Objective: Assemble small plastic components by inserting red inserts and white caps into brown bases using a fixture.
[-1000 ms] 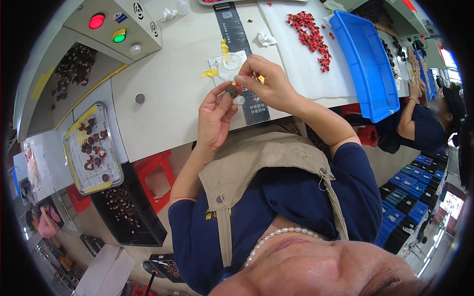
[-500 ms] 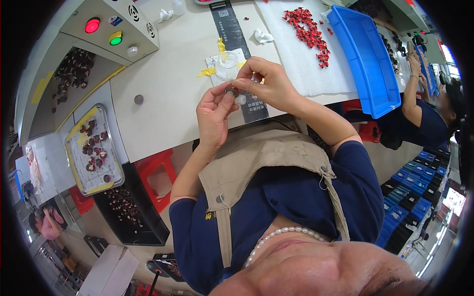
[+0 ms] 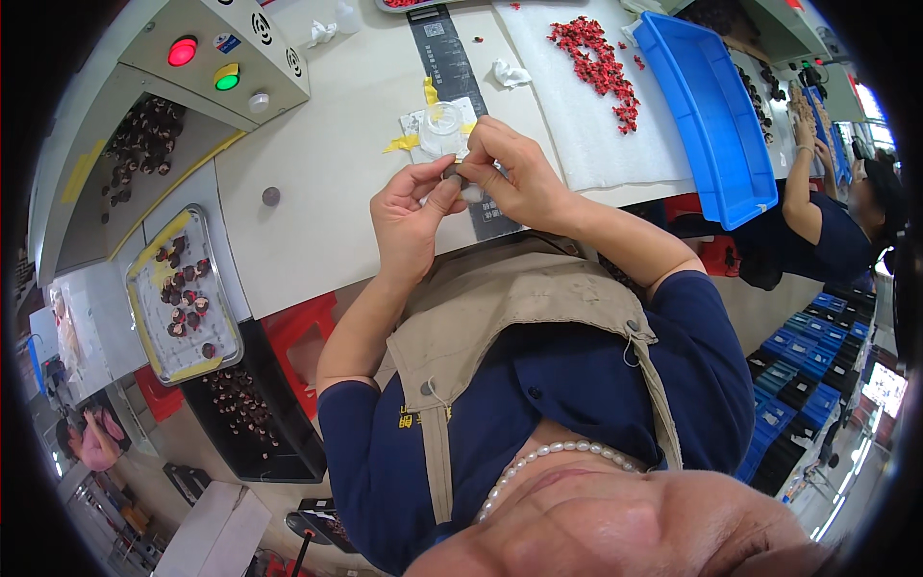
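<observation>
My left hand (image 3: 408, 219) pinches a small dark brown round piece (image 3: 452, 173) between thumb and fingertips, above the bench edge. From the other side my right hand (image 3: 519, 176) closes its thumb and fingers on the same piece. The fingers cover most of it, so its exact kind is hidden. Just beyond the fingertips sits a clear round dish (image 3: 442, 123) on a pale plate with yellow tape. A small white object (image 3: 471, 193) shows under my right fingers, partly hidden. A lone dark round piece (image 3: 271, 196) lies on the bench to the left.
Small red parts (image 3: 596, 67) lie on a white sheet, beside a blue tray (image 3: 711, 125). At left, a metal tray (image 3: 231, 332) holds dark-and-red pieces beneath a machine (image 3: 192, 38) with lit buttons. A black crate (image 3: 312, 452) stands below. A co-worker (image 3: 836, 226) sits far right.
My right fingers have shifted left and curled lower over the piece. The red bit seen between the fingertips earlier is now hidden. My left hand and forearm have moved slightly left.
</observation>
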Available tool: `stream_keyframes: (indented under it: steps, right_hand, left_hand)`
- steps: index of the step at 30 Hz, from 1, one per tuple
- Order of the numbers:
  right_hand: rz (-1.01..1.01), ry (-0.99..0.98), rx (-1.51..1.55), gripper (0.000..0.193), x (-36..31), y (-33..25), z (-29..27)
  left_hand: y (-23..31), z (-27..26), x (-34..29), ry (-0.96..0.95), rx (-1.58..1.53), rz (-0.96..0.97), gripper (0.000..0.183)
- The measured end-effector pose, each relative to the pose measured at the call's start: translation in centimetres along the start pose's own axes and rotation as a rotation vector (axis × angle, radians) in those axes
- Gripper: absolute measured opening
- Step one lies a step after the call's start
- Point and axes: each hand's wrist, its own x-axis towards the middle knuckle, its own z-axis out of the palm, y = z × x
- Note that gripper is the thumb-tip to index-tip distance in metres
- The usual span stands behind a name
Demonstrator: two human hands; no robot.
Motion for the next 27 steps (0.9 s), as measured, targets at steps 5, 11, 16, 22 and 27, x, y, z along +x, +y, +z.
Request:
stream_keyframes:
  steps: [5,11,16,22,27]
  right_hand:
    - [0.069,0.055,-0.001,0.013,-0.9,0.4,0.2]
    - [-0.078,0.163,-0.164,0.029,-1.3,0.4,0.0]
    - [-0.096,0.130,-0.259,0.032,-1.7,0.5,-1.2]
    - [-0.144,0.112,-0.298,0.034,-1.8,-0.2,-1.8]
    - [-0.210,0.091,-0.275,0.038,-0.3,-1.8,-2.3]
  left_hand:
    - [-0.8,0.0,-0.1,-0.025,-0.077,-0.098,0.027]
    - [-1.5,0.3,-0.1,-0.129,-0.452,-0.336,0.035]
    - [-1.0,1.0,0.0,-0.155,-0.473,-0.394,0.039]
    - [-1.0,1.5,0.4,-0.197,-0.343,-0.284,0.036]
    - [0.8,1.3,-0.2,-0.058,-0.297,-0.088,0.030]
